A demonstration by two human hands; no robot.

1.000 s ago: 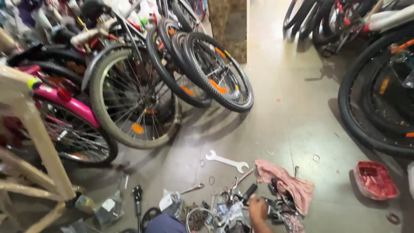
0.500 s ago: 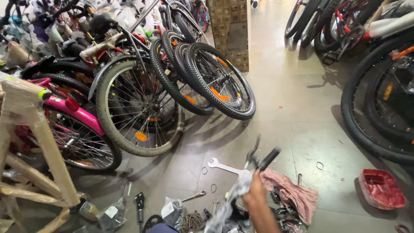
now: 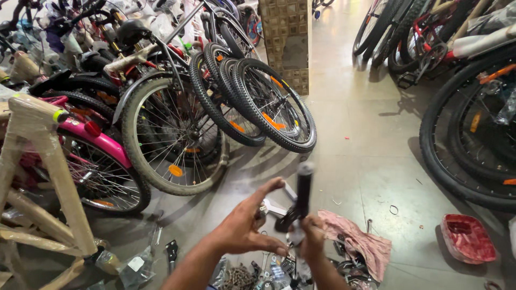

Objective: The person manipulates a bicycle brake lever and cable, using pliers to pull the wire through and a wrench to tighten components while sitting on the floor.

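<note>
Person crouched over the floor (image 3: 365, 161), both hands raised in front of them. Right hand (image 3: 312, 236) closed around the lower end of a black handlebar stem (image 3: 301, 198), which stands roughly upright above the tool pile, grey cap at the top. Left hand (image 3: 250, 223) open, fingers spread, thumb up, palm just beside the stem's base; whether it touches the stem is hard to tell. Below the hands: pink rag (image 3: 357, 241), loose tools and a chain (image 3: 236, 276) scattered on the floor. Red tray (image 3: 467, 239) off to the right, well apart. Row of parked bicycles behind, nearest black wheel (image 3: 274, 104) leaning out. Wrapped beige frame (image 3: 40, 177) at left, pink bike (image 3: 102, 142) behind it.
</note>
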